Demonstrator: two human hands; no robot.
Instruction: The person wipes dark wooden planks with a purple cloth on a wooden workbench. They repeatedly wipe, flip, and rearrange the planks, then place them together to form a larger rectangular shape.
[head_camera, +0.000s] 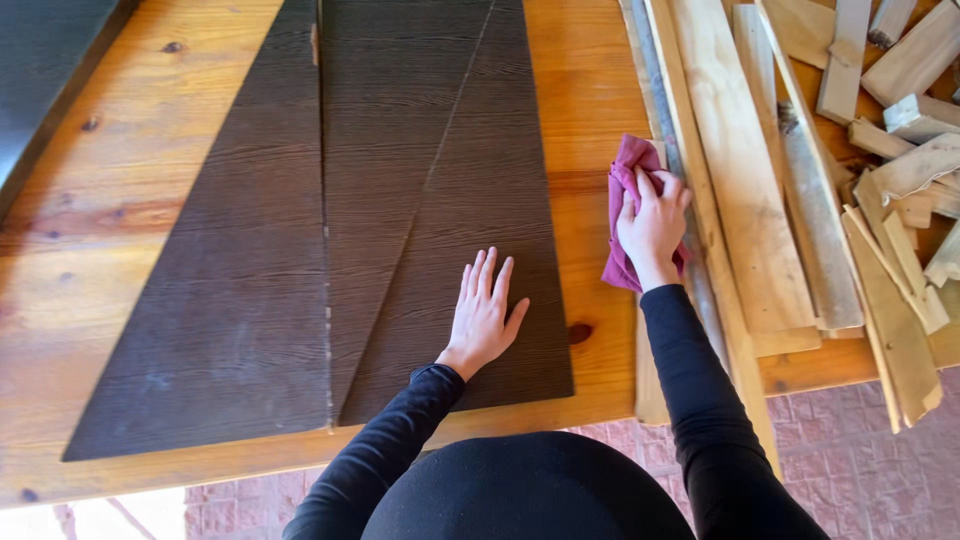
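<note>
Two hands: left hand (485, 315) flat, empty, on dark panel (470, 250); right hand (655, 228) clutching magenta cloth (622, 215). Risk: cloth snagging rough planks (745, 180) alongside.

We are in a woodworking workshop, or a home corner given over to carpentry. Our orange-varnished, knotty pine tabletop (120, 200) carries dark brown stained, wedge-shaped panels with a heavy wood grain (260, 250), laid side by side. Along the right edge lie long pale raw timber planks (745, 190), and past them a loose heap of short unfinished offcut blocks and slats (900, 120), some with rough bark edges. A crumpled magenta cloth rag (622, 185) rests beside the planks. Below the tabletop we see a floor of reddish paving bricks (850, 450), which suggests a patio or shed.
</note>
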